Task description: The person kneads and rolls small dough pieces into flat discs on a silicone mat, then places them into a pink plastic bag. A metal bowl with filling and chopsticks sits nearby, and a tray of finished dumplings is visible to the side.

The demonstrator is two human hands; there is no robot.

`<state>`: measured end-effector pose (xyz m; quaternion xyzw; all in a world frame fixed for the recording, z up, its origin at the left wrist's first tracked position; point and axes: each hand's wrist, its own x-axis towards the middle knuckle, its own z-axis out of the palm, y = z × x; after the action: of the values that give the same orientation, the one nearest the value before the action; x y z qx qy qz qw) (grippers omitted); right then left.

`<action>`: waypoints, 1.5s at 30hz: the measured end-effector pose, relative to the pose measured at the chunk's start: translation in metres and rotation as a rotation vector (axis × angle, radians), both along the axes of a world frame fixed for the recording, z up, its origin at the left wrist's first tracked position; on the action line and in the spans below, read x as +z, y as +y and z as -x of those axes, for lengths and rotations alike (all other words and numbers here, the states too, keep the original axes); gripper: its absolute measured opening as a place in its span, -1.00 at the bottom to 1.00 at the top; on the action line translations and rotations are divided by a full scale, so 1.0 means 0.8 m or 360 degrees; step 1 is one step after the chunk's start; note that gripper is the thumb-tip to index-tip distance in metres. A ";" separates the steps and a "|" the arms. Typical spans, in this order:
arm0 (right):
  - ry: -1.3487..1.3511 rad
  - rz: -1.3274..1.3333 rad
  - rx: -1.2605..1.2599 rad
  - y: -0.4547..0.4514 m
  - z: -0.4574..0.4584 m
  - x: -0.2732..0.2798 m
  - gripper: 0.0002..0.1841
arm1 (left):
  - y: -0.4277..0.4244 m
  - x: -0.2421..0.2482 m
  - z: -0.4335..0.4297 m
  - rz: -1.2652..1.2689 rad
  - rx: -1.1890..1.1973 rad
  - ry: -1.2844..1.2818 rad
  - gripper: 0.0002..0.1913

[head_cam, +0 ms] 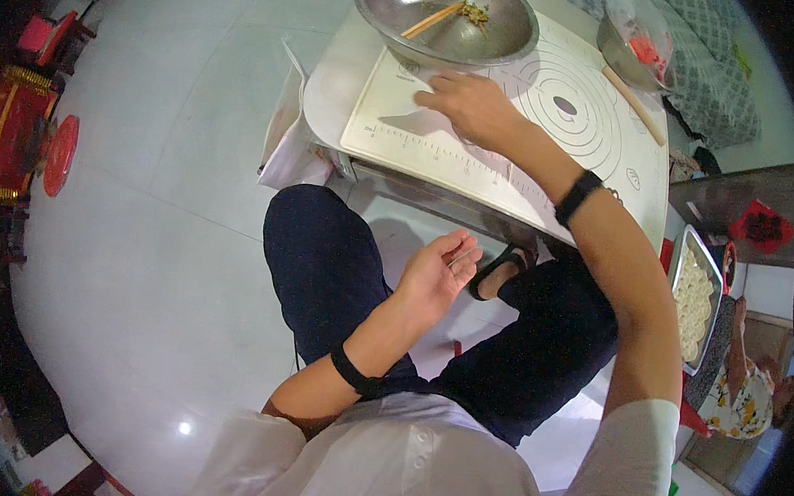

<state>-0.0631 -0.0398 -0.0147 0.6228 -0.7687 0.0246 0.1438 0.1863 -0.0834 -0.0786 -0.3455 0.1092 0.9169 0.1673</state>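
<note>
My right hand reaches over a white pastry mat printed with a ruler and circles. Its fingers are apart with nothing visible in them; whether they touch the mat I cannot tell. Just beyond them stands a large steel mixing bowl. A pair of wooden chopsticks rests in it beside a small clump of chopped filling. My left hand hovers above my lap, short of the table edge, palm turned up and fingers loosely curled around nothing visible. A wooden rolling pin lies along the mat's right side.
A smaller steel bowl with a plastic bag sits at the table's far right corner. A metal tray of pale dough pieces is further right, near another person. White bags hang by the table's left edge. A red stool stands far left.
</note>
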 end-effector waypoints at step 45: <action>-0.0373 0.0087 -0.1327 0.217 0.014 -0.008 -0.51 | -0.028 0.026 0.055 0.0251 -0.0028 0.0286 -0.74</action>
<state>-0.0744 0.1335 -0.0208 0.2481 -0.9646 0.0554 0.0695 0.1425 -0.1055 -0.0577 -0.2729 0.1985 0.9313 0.1371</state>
